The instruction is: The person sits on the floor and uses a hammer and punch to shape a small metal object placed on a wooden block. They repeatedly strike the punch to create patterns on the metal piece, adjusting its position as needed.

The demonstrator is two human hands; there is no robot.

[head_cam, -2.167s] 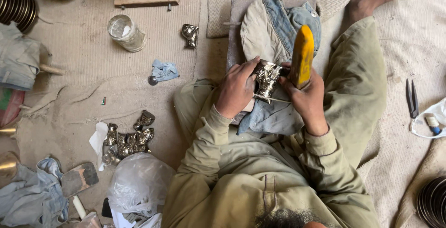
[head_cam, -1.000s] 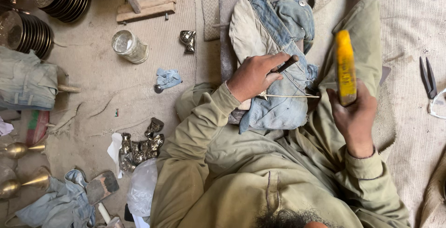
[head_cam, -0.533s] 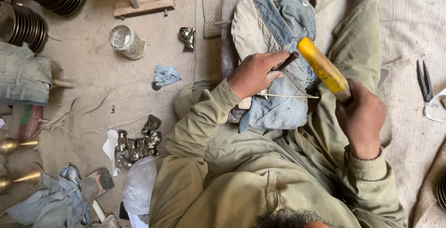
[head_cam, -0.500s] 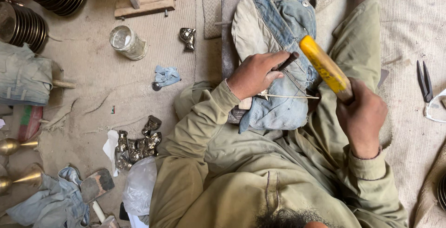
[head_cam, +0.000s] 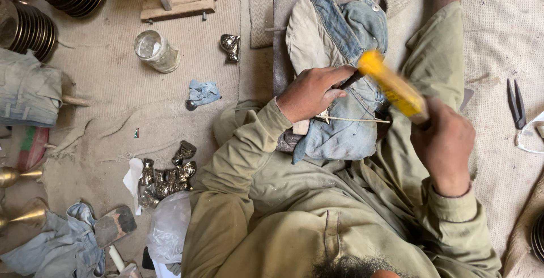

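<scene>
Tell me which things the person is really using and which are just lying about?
In use: left hand, dark punch, right hand, yellow-handled tool, denim pad.
Lying about: glass jar, scissors, small metal pieces, stacked metal discs.

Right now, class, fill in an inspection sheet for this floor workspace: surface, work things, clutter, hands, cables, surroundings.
Surface: beige woven mat on the floor.
Work things: denim-wrapped pad on the lap; thin rod across it; yellow-handled tool, blurred.
Clutter: metal castings, glass jar, plastic bag, rags.
Hands: left hand pinches a dark punch; right hand grips the yellow handle.
Cables: nothing seen.
Surroundings: stacked metal discs, wood blocks, shears.
</scene>
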